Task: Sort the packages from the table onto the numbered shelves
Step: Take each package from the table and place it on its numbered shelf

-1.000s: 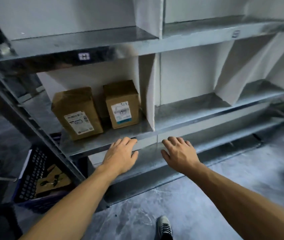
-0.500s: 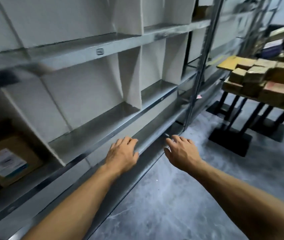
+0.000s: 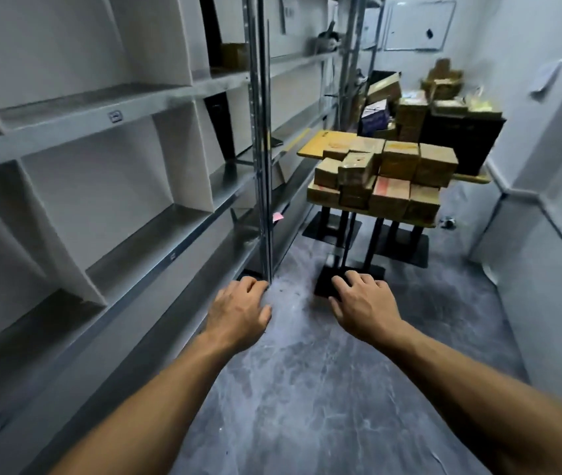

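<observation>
Several brown cardboard packages (image 3: 389, 176) are stacked on a yellow-topped table (image 3: 317, 144) with black legs, ahead and to the right. Grey metal shelves (image 3: 142, 108) with white dividers run along the left side; a small number tag (image 3: 115, 116) sits on one shelf edge. My left hand (image 3: 238, 311) and my right hand (image 3: 363, 303) are both stretched out in front of me over the floor, palms down, fingers loosely curled, holding nothing. Both are well short of the table.
A steel shelf post (image 3: 262, 142) stands just beyond my left hand. More boxes and a black crate (image 3: 457, 138) pile up behind the table. A white wall (image 3: 547, 200) closes the right side. Grey marbled floor (image 3: 307, 389) runs between shelves and wall.
The view has swung right, away from the shelf bay with two labelled boxes, along the shelves toward the package table. Both hands stay held out in front, holding nothing.
</observation>
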The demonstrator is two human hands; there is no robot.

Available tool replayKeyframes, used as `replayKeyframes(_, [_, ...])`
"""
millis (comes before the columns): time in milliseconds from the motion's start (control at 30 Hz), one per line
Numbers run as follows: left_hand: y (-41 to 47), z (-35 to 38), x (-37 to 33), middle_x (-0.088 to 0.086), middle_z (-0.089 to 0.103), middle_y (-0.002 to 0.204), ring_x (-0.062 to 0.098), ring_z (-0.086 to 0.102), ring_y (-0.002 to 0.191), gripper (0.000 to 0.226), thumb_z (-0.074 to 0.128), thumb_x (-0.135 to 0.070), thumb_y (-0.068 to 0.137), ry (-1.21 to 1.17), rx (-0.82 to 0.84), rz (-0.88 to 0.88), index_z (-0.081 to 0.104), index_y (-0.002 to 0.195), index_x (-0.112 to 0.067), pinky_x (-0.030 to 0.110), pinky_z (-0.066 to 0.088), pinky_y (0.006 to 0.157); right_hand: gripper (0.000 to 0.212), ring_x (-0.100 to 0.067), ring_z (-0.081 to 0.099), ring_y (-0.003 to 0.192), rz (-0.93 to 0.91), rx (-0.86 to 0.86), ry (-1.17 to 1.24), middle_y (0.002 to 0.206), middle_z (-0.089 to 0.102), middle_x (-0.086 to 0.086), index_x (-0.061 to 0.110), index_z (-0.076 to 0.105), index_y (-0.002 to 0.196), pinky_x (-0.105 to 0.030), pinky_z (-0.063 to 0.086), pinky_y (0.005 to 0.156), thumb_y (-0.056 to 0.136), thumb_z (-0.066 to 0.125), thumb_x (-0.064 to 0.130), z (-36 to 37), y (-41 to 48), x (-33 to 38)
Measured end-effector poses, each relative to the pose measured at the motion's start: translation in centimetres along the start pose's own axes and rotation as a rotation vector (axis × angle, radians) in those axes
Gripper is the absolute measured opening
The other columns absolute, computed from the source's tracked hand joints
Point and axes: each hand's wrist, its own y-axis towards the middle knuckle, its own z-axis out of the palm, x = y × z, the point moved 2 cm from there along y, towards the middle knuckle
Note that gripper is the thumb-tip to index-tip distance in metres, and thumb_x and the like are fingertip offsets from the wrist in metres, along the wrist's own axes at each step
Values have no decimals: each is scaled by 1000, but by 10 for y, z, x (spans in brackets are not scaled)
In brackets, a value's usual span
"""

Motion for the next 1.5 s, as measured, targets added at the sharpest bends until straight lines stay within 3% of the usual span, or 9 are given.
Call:
replayKeyframes(333, [150,44,-30,-3,51,133,22,49,114,47,46,-43,94,13,26,176,46,137,-24,36,40,95,36,-30,58,107,133,42,-5,118,58,-5,23,53,118,-42,46,81,96,44,49,40,86,-79])
replayKeyframes(633, [329,63,-26,-5,49,134,20,47,117,46,44,-44,95,-5,3,316,43,137,-27,35,41,97,41,-30,58,109,240,38,-37,121,58,-5,24,52,125,-42,46,83,96,41,50,69,227,-133])
replayKeyframes(900, [440,96,-27,-1,51,132,23,50,114,45,45,-44,95,18,70,436,46,135,-25,38,42,95,40,-33,62,98,329,94,-31,111,61,-8,20,57,120,-42,48,76,92,50,47,109,299,-164])
replayKeyframes(1067, [502,112,-27,-2,51,135,22,48,117,44,45,-43,95,-15,100,434,46,135,-25,38,41,98,40,-32,62,97,319,108,-45,109,62,-8,20,59,119,-43,48,76,92,49,47,126,357,-190])
replayKeyframes(1233, [583,124,-31,-4,52,133,21,49,114,45,45,-42,95,-23,61,391,47,136,-25,36,42,95,43,-30,57,109,267,63,-23,121,59,-6,22,54,127,-43,47,83,95,44,48,143,430,-229])
replayKeyframes(1400, [677,127,-51,-5,50,134,19,46,118,42,44,-41,95,-61,46,343,46,135,-26,35,39,99,40,-30,61,104,217,8,-22,117,61,-8,22,59,121,-40,50,76,91,52,48,150,513,-286])
replayKeyframes(1500, [728,136,-63,-5,49,137,17,45,119,44,43,-42,96,-66,42,314,45,137,-26,35,39,100,44,-29,53,120,155,18,-40,135,54,-9,23,53,130,-44,49,90,95,45,50,161,560,-314])
